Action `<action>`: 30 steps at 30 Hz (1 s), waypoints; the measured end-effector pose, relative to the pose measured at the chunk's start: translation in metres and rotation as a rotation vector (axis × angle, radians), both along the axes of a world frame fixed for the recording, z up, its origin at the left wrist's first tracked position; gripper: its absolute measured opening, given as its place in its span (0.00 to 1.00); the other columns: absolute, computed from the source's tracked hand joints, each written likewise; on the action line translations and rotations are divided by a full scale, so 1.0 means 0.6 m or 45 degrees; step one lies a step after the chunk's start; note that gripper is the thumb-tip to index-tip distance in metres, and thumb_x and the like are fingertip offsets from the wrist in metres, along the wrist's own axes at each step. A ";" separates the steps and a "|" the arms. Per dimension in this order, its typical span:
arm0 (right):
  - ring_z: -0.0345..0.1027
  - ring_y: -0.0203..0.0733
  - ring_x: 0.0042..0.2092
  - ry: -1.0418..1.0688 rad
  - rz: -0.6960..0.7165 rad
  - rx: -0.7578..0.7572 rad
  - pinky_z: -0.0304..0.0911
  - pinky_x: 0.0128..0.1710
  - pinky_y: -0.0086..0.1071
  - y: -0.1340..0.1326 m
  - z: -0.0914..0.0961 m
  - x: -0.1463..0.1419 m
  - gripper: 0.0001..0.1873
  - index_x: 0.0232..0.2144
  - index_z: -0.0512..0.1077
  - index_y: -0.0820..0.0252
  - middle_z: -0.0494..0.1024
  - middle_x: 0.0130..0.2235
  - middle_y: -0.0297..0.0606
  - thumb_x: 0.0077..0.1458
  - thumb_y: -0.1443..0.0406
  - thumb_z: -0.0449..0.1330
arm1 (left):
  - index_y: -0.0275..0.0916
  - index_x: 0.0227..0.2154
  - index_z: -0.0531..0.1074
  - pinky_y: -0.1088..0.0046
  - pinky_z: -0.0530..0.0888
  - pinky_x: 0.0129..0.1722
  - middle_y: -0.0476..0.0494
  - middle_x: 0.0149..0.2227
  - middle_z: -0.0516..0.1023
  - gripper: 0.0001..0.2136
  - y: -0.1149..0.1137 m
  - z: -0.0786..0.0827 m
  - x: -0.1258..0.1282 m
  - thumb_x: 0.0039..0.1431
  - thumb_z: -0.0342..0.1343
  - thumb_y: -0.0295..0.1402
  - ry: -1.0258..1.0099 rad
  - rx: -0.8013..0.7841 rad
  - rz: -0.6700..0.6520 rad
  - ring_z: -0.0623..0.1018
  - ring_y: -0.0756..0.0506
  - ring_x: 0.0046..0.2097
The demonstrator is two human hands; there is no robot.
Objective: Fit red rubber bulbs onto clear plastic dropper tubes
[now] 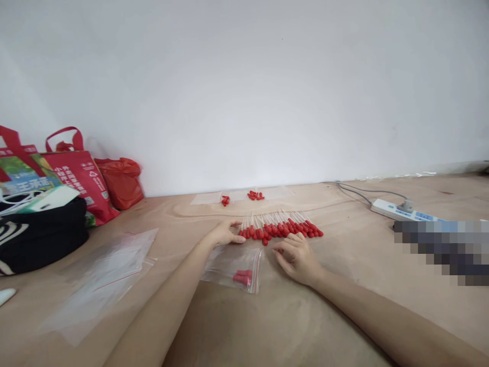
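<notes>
A row of thin clear droppers with red rubber bulbs [280, 228] lies on the wooden table [344, 306]. My left hand [223, 234] rests at the left end of the row, fingers stretched toward the bulbs and touching them. My right hand [296, 257] lies flat just in front of the row, fingers spread and pointing left. Between my forearms sits a small clear zip bag [233, 267] with a few red bulbs inside. Loose red bulbs [255, 195] lie farther back near the wall.
A stack of clear plastic bags [103, 278] lies at the left. Red shopping bags [82, 173] and a black bag [38, 234] stand at the far left. A white power strip [401, 211] with cables sits at the right by a blurred patch.
</notes>
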State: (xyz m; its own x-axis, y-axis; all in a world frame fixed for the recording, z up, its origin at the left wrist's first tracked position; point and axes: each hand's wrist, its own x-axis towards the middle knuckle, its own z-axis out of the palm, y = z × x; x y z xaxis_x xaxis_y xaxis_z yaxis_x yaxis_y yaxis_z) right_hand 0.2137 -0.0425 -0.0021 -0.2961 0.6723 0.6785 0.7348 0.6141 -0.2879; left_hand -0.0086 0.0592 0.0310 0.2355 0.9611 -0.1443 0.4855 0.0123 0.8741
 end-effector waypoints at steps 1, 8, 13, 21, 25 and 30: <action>0.58 0.35 0.29 0.008 -0.004 -0.010 0.48 0.35 0.33 -0.003 0.000 0.003 0.08 0.27 0.70 0.58 0.72 0.24 0.35 0.52 0.67 0.51 | 0.34 0.43 0.69 0.72 0.70 0.39 0.35 0.49 0.68 0.36 0.000 0.001 0.001 0.22 0.69 0.31 -0.005 -0.001 0.006 0.73 0.41 0.44; 0.59 0.35 0.30 0.026 0.077 -0.131 0.49 0.35 0.32 -0.011 0.000 -0.007 0.06 0.27 0.69 0.58 0.71 0.24 0.33 0.51 0.66 0.52 | 0.31 0.45 0.66 0.71 0.73 0.32 0.32 0.47 0.68 0.34 -0.012 0.012 0.003 0.29 0.68 0.32 -0.007 -0.085 0.052 0.75 0.46 0.33; 0.59 0.36 0.30 -0.025 0.143 -0.204 0.50 0.35 0.33 -0.018 0.004 -0.019 0.06 0.27 0.70 0.57 0.70 0.24 0.34 0.51 0.65 0.54 | 0.31 0.43 0.68 0.71 0.73 0.29 0.33 0.45 0.68 0.27 -0.014 0.019 0.003 0.36 0.65 0.32 0.020 -0.068 0.096 0.74 0.48 0.30; 0.61 0.37 0.35 0.073 0.481 -0.376 0.57 0.38 0.33 -0.028 0.020 -0.038 0.10 0.34 0.73 0.56 0.72 0.32 0.37 0.50 0.67 0.54 | 0.41 0.37 0.73 0.66 0.64 0.50 0.43 0.42 0.73 0.12 -0.116 0.002 -0.029 0.54 0.49 0.38 0.270 0.687 -0.208 0.70 0.44 0.45; 0.63 0.39 0.39 0.095 0.464 -0.466 0.58 0.41 0.34 -0.033 0.021 -0.058 0.11 0.37 0.72 0.58 0.72 0.36 0.39 0.49 0.66 0.56 | 0.44 0.49 0.65 0.63 0.59 0.55 0.45 0.53 0.65 0.17 -0.169 -0.016 -0.041 0.57 0.45 0.38 0.436 0.664 -0.470 0.64 0.44 0.54; 0.64 0.37 0.40 0.170 0.503 -0.509 0.59 0.41 0.31 -0.032 0.017 -0.068 0.17 0.44 0.69 0.55 0.72 0.39 0.39 0.48 0.63 0.58 | 0.42 0.52 0.62 0.62 0.58 0.55 0.44 0.54 0.64 0.19 -0.172 -0.020 -0.039 0.58 0.45 0.39 0.501 0.682 -0.480 0.63 0.44 0.55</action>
